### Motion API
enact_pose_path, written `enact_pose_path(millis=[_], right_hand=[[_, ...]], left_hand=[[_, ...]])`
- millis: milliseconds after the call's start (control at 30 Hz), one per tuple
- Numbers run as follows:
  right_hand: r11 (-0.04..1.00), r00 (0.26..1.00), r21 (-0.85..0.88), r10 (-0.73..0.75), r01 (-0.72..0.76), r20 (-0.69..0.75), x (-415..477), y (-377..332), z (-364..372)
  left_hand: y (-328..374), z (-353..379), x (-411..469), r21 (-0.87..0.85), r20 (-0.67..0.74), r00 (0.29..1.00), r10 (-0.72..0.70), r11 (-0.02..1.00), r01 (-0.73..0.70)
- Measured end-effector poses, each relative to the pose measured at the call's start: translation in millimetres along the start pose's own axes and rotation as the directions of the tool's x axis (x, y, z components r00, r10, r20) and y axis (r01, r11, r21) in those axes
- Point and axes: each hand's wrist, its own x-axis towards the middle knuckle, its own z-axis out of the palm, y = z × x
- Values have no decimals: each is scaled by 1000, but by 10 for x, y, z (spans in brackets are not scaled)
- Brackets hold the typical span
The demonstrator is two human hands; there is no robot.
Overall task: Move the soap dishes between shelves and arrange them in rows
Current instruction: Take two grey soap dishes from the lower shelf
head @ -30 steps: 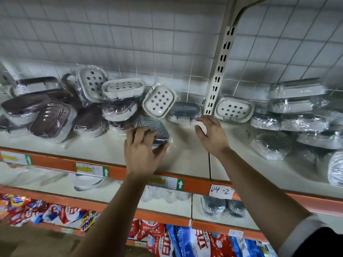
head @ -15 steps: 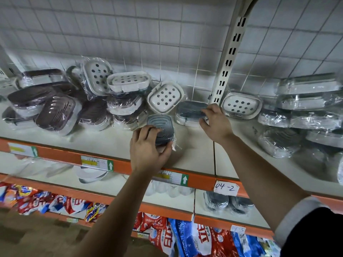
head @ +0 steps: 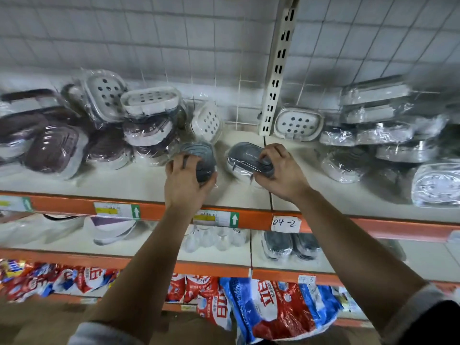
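Two grey ribbed soap dishes in clear wrap are at the front middle of the upper shelf [head: 139, 181]. My left hand [head: 185, 183] grips the left grey dish [head: 200, 155], fingers curled over its near end. My right hand [head: 280, 171] grips the right grey dish [head: 242, 155] by its right end. Behind them stand white perforated dishes [head: 207, 123] and a heap of brown and white wrapped dishes [head: 56, 148]. Another white perforated dish [head: 297, 124] leans right of the upright post.
A stack of wrapped grey and white dishes [head: 383, 135] fills the shelf's right side. The slotted upright post [head: 277, 70] splits the back wall. On the lower shelf lie two grey dishes [head: 290, 245] and clear items [head: 214, 239]. Red and blue bags [head: 261, 310] sit lowest.
My right hand has taken hold of the second grey dish and pulled it forward from the back. My left hand has kept its grip on the first dish, which now lies beside the second.
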Motion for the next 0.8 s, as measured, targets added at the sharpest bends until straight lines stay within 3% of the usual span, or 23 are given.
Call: enact_pose_path(millis=[233,500,800], right_hand=[[995,977,-14,96,-100,-189,-266,-41,-224],[989,952,-44,124,-142,-279,-818,46,-424],[992,951,-83,63,-92,-303,-1656,395,-754]], left_hand=[[191,-81,-260,-96,-145,983,110,988,-125],[508,85,-746,-80,-186,957,222,967,-240],[1106,280,-1364,-131,-275,932,235,952,-278]])
